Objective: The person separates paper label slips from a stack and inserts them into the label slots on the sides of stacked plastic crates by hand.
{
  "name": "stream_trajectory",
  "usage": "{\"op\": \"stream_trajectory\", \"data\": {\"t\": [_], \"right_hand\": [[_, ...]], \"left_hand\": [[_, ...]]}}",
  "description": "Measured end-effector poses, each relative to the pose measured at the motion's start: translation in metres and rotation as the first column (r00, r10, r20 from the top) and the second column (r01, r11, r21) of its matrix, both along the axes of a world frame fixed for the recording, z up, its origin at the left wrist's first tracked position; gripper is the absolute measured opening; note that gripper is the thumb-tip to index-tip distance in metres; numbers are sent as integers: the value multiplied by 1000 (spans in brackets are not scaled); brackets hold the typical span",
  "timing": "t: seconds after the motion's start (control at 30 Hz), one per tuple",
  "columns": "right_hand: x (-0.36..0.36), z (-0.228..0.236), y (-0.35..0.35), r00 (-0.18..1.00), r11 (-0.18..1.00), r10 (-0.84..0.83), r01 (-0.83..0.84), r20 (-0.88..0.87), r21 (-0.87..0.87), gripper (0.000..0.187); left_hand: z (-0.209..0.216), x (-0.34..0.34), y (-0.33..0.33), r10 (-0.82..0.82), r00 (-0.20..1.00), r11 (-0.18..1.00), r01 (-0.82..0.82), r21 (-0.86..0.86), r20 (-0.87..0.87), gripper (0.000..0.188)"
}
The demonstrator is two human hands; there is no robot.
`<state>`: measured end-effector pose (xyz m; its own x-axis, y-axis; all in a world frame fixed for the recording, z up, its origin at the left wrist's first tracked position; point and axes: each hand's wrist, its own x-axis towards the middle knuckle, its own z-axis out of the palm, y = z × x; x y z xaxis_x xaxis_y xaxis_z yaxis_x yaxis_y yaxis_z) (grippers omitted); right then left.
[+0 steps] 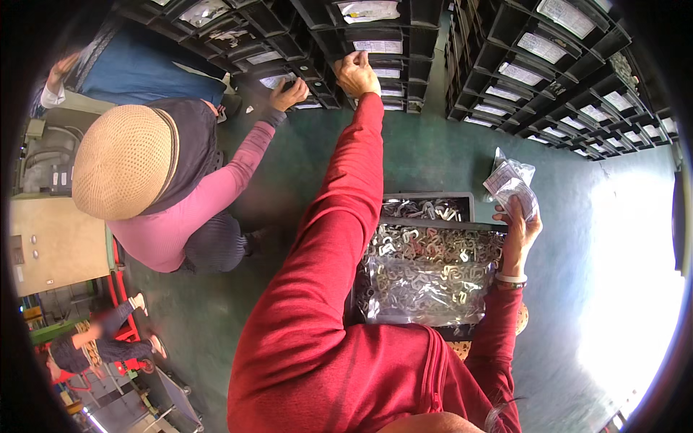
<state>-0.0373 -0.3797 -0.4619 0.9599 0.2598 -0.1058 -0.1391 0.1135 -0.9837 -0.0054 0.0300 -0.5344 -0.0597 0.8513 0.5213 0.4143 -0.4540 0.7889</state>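
Observation:
My left hand (357,74) is stretched out far ahead to a stack of black plastic crates (413,50). Its fingers are pinched together beside the white label (377,47) on one crate front; whatever lies between them is too small to make out. Out to the right, my right hand (521,234) grips clear plastic bags (511,184) that have white printed paper in or on them. Below me, a dark bin full of small metal hook-shaped parts (433,242) has a clear plastic sheet or bag (426,292) lying over its near part.
A smaller dark box of metal parts (433,209) adjoins the bin's far side. More stacked black crates (530,72) stand at the far right. To my left, a co-worker in a straw hat (126,162) reaches toward the crates. Another person (101,343) is at the lower left, near red framing.

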Motion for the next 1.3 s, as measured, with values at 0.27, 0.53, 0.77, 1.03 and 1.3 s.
{"op": "stream_trajectory", "data": {"t": [0.27,0.53,0.77,1.03,1.3], "right_hand": [[2,-2,-1,1000,1000,-15,15,1,6,19],[2,0,0,1000,1000,-27,27,-12,-4,18],[3,0,4,999,1000,-27,27,-20,15,17],[4,2,2,999,999,-16,17,-27,30,18],[3,-7,-7,1000,997,-14,15,-11,81,24]], "left_hand": [[-6,9,-2,72,982,997,-67,-36,172,26],[-10,5,5,-82,953,997,81,17,290,13],[-13,6,8,-4,1000,997,5,77,-5,13],[-2,3,-40,-148,973,920,202,336,-179,18],[29,-1,-33,-174,779,929,333,-162,602,38]]}}
